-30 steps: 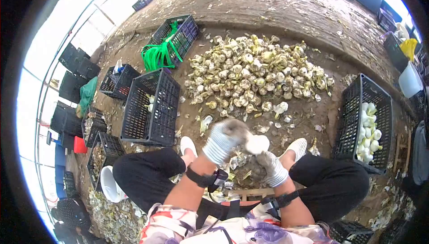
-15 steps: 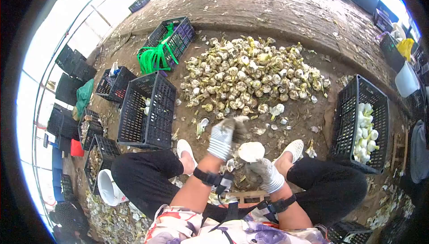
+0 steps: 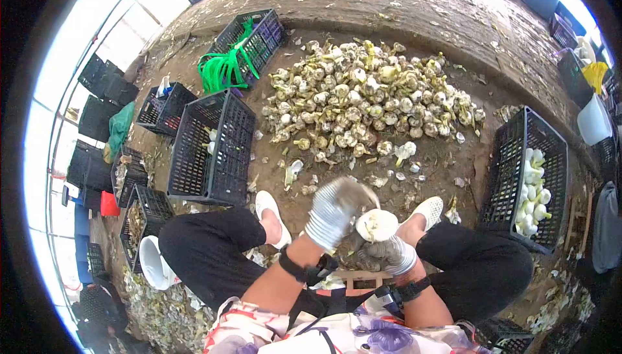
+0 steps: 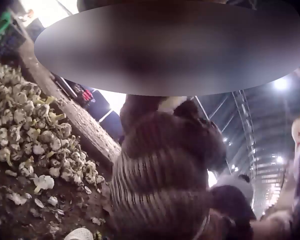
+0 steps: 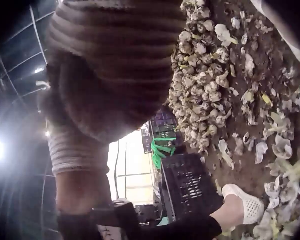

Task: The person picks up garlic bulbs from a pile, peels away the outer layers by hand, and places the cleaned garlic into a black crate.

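In the head view my right hand (image 3: 392,255), in a dirty grey-white glove with a ribbed cuff, holds a white garlic bulb (image 3: 377,226) from below. The bulb's pale round face is turned upward. My gloved left hand (image 3: 340,206) is just above and to the left of it, blurred by motion. A thin pale strip (image 3: 371,194) shows at its fingers; I cannot tell whether they pinch it. Large in the left wrist view is the left glove (image 4: 160,175). The right glove (image 5: 115,65) fills the top of the right wrist view, hiding the bulb.
A big garlic pile (image 3: 369,101) lies ahead on the dirt floor. At right, a black crate (image 3: 554,159) holds clean white bulbs; another black crate (image 3: 227,153) at left holds a few. Loose skins lie between the white shoes (image 3: 272,218). A white bucket (image 3: 154,266) stands by the left knee.
My left hand swings away to the upper left of the bulb, then comes back toward it. The right hand keeps hold of the garlic bulb and turns its face more upward.
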Available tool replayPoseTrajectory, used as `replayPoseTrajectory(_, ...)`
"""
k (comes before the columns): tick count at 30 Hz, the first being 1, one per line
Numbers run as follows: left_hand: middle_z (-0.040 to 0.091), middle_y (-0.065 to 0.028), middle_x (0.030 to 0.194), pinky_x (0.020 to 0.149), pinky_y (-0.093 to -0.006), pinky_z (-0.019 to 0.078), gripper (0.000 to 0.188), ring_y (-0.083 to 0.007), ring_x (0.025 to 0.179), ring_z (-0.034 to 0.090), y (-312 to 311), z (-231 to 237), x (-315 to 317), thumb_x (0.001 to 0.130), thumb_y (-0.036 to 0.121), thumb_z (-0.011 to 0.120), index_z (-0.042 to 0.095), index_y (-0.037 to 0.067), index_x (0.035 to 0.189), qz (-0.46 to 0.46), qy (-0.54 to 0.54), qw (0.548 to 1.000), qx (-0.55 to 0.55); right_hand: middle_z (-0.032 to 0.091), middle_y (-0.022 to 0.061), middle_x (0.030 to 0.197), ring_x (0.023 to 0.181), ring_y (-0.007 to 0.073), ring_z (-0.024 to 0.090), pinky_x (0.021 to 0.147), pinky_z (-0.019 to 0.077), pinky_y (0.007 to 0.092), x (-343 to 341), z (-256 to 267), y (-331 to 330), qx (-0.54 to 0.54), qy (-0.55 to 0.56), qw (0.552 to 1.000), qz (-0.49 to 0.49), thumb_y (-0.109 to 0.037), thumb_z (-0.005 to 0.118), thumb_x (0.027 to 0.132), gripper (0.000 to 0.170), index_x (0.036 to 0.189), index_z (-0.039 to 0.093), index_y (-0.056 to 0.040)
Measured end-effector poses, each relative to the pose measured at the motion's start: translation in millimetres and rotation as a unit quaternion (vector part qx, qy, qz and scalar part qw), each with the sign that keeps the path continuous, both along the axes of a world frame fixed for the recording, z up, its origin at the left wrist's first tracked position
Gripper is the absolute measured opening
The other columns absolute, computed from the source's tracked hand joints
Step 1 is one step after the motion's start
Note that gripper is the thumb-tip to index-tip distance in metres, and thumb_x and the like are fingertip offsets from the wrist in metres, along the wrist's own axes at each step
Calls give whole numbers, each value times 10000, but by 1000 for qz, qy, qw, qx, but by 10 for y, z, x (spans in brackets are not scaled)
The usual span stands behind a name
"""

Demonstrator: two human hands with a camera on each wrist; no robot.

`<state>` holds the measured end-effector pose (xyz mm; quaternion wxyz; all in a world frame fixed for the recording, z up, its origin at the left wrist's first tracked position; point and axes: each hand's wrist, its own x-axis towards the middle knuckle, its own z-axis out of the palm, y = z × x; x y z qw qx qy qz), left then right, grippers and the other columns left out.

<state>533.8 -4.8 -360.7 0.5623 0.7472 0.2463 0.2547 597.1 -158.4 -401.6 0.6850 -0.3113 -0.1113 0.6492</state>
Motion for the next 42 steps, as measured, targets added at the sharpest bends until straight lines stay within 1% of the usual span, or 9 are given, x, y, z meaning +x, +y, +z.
replayPoseTrajectory(5,565,-73,913,661,-271,476,369,-154,816,555,88,129,44,792,327,622,541,31,997,-52,-131,930,-340,554,57,1073,946,136,534,801,454,261,90,-71,-106,20,92,995,-16,-216,662,745,538,1204,439,-45)
replayPoseTrajectory(7,560,-62,928,725,-307,452,234,-177,832,549,-104,306,13,775,208,616,585,53,949,-98,2,995,-1,549,55,1072,937,132,534,776,462,259,96,-75,-12,12,65,997,-49,-233,660,750,541,1205,434,-48)
replayPoseTrajectory(9,566,-82,957,756,-318,442,301,-211,893,536,-179,245,27,722,166,646,586,84,1006,-174,-15,941,289,555,27,1008,881,122,535,711,464,241,125,-86,40,-15,71,996,-43,-219,677,728,509,1164,467,-63)
replayPoseTrajectory(14,596,-77,724,635,-262,453,127,-118,693,548,2,-99,175,790,160,614,586,45,835,-143,62,980,-125,569,16,961,786,102,536,643,458,230,154,-175,8,-18,-14,1000,17,-144,676,709,443,1113,519,-54)
replayPoseTrajectory(18,600,-59,820,689,-278,454,200,-106,762,531,328,-600,249,797,138,601,552,35,961,-51,220,970,-84,569,45,859,662,131,529,549,447,268,393,-232,-148,-136,28,983,-118,-170,608,761,365,1097,519,-58)
replayPoseTrajectory(23,579,-124,973,780,-300,450,397,-206,876,560,785,-1264,430,702,119,651,506,46,1063,15,245,968,59,531,87,741,549,171,513,438,426,297,863,299,-356,285,105,886,-349,-168,500,828,350,1154,462,-44)
replayPoseTrajectory(25,567,-154,1005,801,-333,446,462,-266,916,556,989,-1054,832,700,231,661,502,60,1099,46,267,953,138,556,113,691,517,148,503,462,426,246,908,404,-153,-22,85,922,-378,-216,596,798,369,1086,485,-14)
replayPoseTrajectory(35,289,-192,1341,899,-404,411,703,-358,1106,450,1851,-1245,3059,651,323,707,392,162,1258,-77,483,808,329,602,144,904,652,142,546,563,448,255,751,-775,286,-242,-77,955,-155,-139,451,878,317,1156,415,11)
replayPoseTrajectory(42,497,-191,1114,863,-376,421,598,-342,994,514,1642,-1056,2538,653,280,678,447,98,1173,-90,333,901,263,569,101,1026,852,145,554,732,462,240,889,-595,446,-283,-90,913,-280,-13,483,812,272,1079,518,26)
